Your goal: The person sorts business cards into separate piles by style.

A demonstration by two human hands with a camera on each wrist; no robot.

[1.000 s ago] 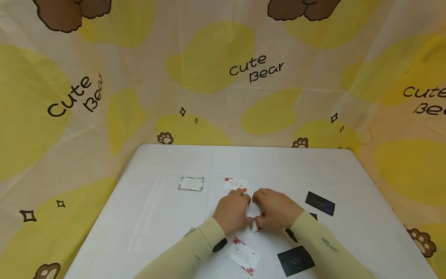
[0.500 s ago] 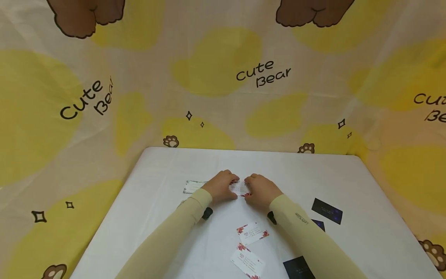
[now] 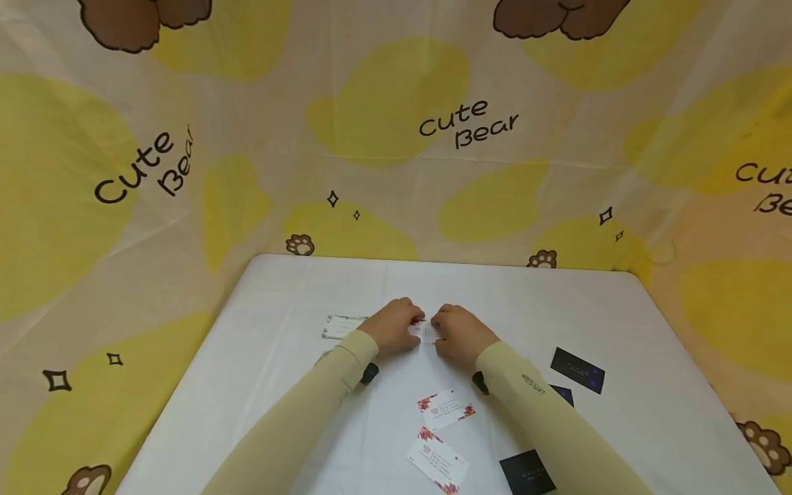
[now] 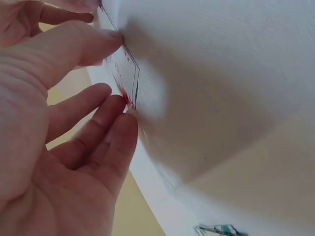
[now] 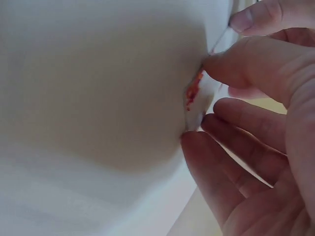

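A white business card (image 3: 424,331) with red floral corners is between my two hands, toward the far side of the table. My left hand (image 3: 392,326) holds its left end, thumb on the near edge and fingers at the far corner. My right hand (image 3: 464,333) grips the right end the same way. In the left wrist view the card (image 4: 129,73) shows a doubled edge, close against the white surface. In the right wrist view, thumb and fingertips meet the edges of the card (image 5: 196,101) near its red corner. Much of the card is hidden by fingers.
A leaf-bordered card (image 3: 339,326) lies left of my left hand. Two red floral cards (image 3: 445,408) (image 3: 438,462) lie nearer, their corners close together. Black cards (image 3: 578,370) (image 3: 528,473) lie to the right, one partly under my right sleeve (image 3: 532,392). A patterned cloth (image 3: 383,103) hangs behind the white table (image 3: 297,399).
Both hands have moved away from me, from the middle of the table to the farther floral card spot. The floral card near the middle is now uncovered. In the last half second the hands barely moved.
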